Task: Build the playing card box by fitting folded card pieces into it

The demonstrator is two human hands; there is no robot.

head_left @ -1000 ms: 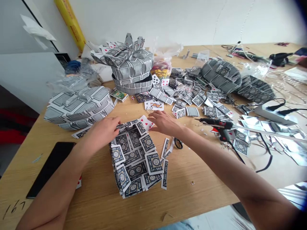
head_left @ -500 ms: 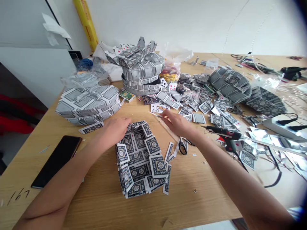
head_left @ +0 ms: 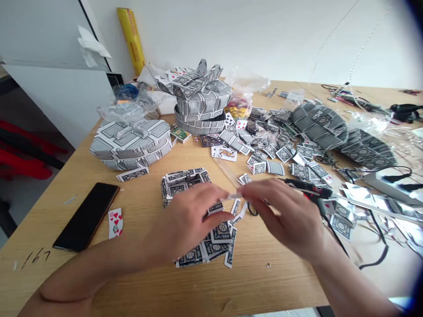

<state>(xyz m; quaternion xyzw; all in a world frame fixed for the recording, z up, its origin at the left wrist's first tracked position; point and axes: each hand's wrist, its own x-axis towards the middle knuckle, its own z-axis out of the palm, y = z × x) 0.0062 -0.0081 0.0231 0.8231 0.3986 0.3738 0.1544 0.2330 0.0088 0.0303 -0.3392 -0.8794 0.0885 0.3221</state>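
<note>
A narrow whitish strip (head_left: 235,196), blurred and seen nearly edge-on, spans the gap between my hands. My left hand (head_left: 191,220) pinches its left end and my right hand (head_left: 286,215) pinches the right end; I cannot tell what it is made of. Beneath my left hand sits an open box built of folded playing cards (head_left: 220,233), partly hidden by that hand. Loose card strips (head_left: 230,251) lie along its right side. Below my right hand, a black scissors handle (head_left: 252,209) shows in part, beside a clear ruler (head_left: 227,171).
A phone (head_left: 86,216) and a ten of hearts card (head_left: 115,223) lie at left. Finished card boxes (head_left: 132,141) stand at the back. Scattered cards (head_left: 271,141), a glue gun (head_left: 309,188) with its cord and a power strip (head_left: 391,187) fill the right side.
Both hands have come together above the card box, my left from its far left edge and my right from beside the ruler. The strip is now held between them. The view has shifted slightly.
</note>
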